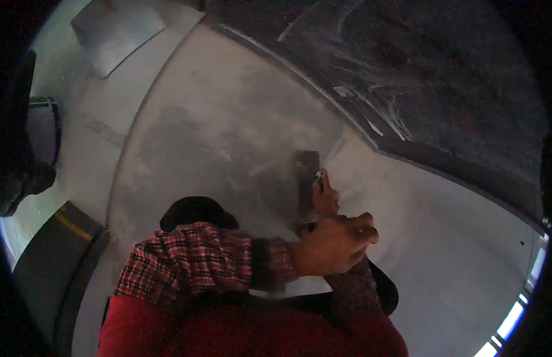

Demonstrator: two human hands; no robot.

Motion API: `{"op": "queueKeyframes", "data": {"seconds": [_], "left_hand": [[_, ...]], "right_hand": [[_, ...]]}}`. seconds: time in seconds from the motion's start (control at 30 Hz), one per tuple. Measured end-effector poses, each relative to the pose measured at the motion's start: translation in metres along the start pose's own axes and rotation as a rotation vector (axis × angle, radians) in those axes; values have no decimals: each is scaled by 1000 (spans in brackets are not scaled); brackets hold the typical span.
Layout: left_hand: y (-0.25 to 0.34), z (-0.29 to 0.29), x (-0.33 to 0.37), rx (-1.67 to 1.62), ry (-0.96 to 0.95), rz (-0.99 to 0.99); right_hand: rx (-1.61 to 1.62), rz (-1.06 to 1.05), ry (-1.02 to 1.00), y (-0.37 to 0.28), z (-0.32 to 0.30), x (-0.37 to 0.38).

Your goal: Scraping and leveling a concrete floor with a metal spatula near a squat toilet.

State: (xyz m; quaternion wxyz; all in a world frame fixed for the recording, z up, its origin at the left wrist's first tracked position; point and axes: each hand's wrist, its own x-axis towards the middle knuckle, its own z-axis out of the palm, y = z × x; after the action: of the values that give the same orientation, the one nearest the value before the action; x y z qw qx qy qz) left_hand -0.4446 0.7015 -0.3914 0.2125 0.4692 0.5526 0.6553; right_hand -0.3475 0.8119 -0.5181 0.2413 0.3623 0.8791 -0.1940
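My left arm, in a red plaid sleeve, crosses in front of me to the right. My left hand [334, 243] has its fingers curled, over the wrist of my right arm; whatever it may grip there is hidden. Just beyond it, my right hand [326, 197] is closed at the right edge of a dark, narrow rectangular block [307, 178]. The block's exact kind is too dim to tell. A small shiny spot shows by the right fingers. Beneath both hands lies a pale grey floor [228, 137] with darker, patchy smears.
A large dark panel [442, 77] with white dusty streaks borders the floor at upper right. At left are a greyish bucket-like container [44, 131] and a dark block with a yellow stripe [55, 268]. A pale sheet or box [121, 41] lies at upper left.
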Motion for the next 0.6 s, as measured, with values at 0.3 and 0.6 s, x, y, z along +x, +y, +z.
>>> {"op": "queueKeyframes", "data": {"seconds": [0.3,0.6], "left_hand": [[7,-5,-4,-63,93,55],[27,-40,5,-22,280,28]], "right_hand": [[269,-103,-112,-30,-59,90],[601,-447,-215,-105,-7,112]]}}
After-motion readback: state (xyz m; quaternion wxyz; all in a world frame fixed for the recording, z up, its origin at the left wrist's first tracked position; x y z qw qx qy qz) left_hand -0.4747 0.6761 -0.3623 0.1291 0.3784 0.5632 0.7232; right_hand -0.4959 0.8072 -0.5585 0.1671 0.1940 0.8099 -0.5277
